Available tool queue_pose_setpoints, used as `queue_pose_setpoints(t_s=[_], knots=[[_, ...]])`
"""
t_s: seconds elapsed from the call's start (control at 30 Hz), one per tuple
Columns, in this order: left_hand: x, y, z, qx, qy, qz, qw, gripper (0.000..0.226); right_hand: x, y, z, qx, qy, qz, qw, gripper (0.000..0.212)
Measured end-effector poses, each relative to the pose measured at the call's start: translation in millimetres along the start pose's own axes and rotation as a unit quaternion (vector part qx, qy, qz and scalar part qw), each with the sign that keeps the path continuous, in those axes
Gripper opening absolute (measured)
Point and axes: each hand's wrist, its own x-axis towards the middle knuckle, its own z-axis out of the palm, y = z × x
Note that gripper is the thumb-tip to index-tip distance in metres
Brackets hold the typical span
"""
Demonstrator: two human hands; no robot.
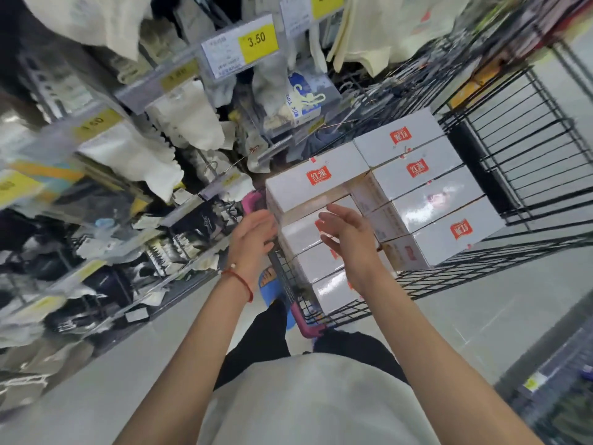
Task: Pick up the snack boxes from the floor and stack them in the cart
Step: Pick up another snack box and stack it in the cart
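As left grip [253,234] and right grip [348,234] stand open, empty, I advise squaring the top snack box [316,184] flush.

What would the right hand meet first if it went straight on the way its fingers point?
Probably the top snack box of the near stack in the cart, just beyond the right hand; depth is unclear.
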Motion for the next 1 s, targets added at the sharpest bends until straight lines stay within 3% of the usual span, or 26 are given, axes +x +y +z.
queue_pose_setpoints(t_s=[0.23,0.6,1.0], knots=[[-65,-35,3,-0.049,0.063,0.033,0.996,0.026,-41,10,-30,-0.003,-0.089,-0.018,0.996,0.013],[-181,-107,-38,-0.155,0.168,0.04,0.973,0.014,-118,53,-30,-0.14,-0.22,-0.022,0.965,0.019],[-313,-222,-169,-0.282,0.311,0.048,0.906,0.014,-254,181,48,-0.31,-0.38,-0.023,0.871,0.017]])
